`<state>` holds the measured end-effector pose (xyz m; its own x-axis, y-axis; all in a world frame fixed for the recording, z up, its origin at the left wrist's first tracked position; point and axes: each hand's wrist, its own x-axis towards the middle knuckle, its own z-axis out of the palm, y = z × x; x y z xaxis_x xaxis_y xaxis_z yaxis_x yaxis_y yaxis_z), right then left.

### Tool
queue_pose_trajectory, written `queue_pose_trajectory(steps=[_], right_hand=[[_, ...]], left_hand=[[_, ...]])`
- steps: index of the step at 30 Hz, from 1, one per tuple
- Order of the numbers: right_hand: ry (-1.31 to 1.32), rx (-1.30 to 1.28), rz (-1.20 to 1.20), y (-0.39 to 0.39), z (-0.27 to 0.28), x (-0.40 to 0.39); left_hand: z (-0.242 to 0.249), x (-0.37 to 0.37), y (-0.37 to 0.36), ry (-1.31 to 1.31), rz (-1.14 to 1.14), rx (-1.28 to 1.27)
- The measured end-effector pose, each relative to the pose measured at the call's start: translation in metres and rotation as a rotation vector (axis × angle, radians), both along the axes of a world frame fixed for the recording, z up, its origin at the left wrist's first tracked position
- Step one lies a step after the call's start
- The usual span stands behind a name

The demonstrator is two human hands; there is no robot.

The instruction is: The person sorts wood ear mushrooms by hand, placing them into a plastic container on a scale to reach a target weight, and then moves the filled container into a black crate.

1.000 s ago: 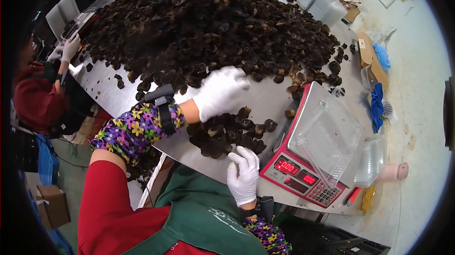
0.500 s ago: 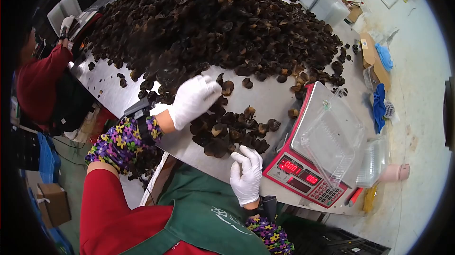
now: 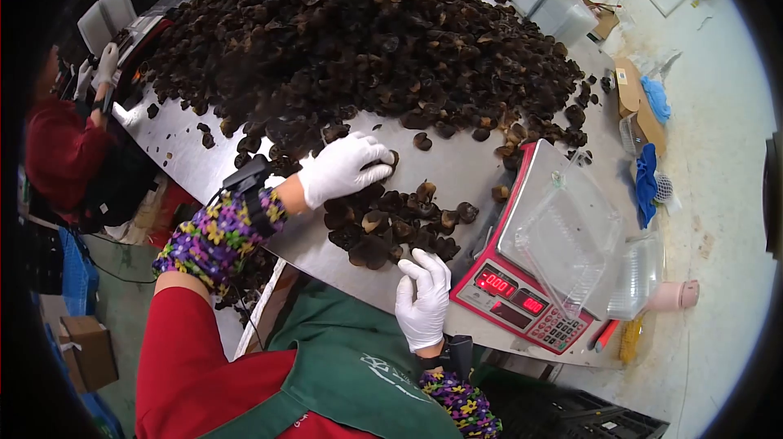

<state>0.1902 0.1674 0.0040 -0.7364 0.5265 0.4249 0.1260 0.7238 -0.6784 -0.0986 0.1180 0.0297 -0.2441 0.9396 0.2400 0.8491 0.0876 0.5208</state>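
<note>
One dark mushroom piece (image 3: 395, 160) sits at the fingertips of my curled left hand (image 3: 347, 168), cannot tell if gripped, small pile (image 3: 400, 229) lying bodyward of that hand, between it and my loosely open, farther-off right hand (image 3: 424, 300).

Dark piece (image 3: 395, 159) mostly hidden behind left hand (image 3: 347, 167); heap (image 3: 367, 39) cut off at top edge.

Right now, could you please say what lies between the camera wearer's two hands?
In the head view, a cluster of dark pieces lies on the metal table between the left hand and the right hand.
</note>
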Motion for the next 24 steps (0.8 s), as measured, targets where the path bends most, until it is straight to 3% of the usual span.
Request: queue_pose_trajectory(steps=[2,4,6,13,16,18,20,24], right_hand=[[0.016,0.038,0.003,-0.001,0.001,0.000],[0.020,0.063,0.020,-0.003,0.011,-0.001],[0.019,0.108,0.052,-0.002,0.023,-0.002],[-0.100,0.137,-0.091,0.025,0.046,-0.022],[-0.129,0.102,-0.128,0.031,0.045,-0.035],[-0.167,0.097,-0.177,0.036,0.039,-0.044],[-0.208,0.087,-0.224,0.042,0.032,-0.054],[-0.499,0.104,-0.394,0.052,0.026,-0.074]], left_hand=[[0.022,0.025,-0.022,0.002,0.016,-0.031],[0.023,0.039,-0.042,-0.051,0.041,0.180],[0.026,0.044,-0.059,-0.075,0.145,0.187],[0.000,0.019,-0.078,-0.238,0.305,0.237],[-0.002,0.016,-0.067,-0.252,0.289,0.248],[-0.005,0.012,-0.056,-0.320,0.162,0.214],[-0.008,0.003,-0.040,-0.199,0.106,0.166],[-0.004,0.003,-0.007,-0.205,-0.022,0.099]])
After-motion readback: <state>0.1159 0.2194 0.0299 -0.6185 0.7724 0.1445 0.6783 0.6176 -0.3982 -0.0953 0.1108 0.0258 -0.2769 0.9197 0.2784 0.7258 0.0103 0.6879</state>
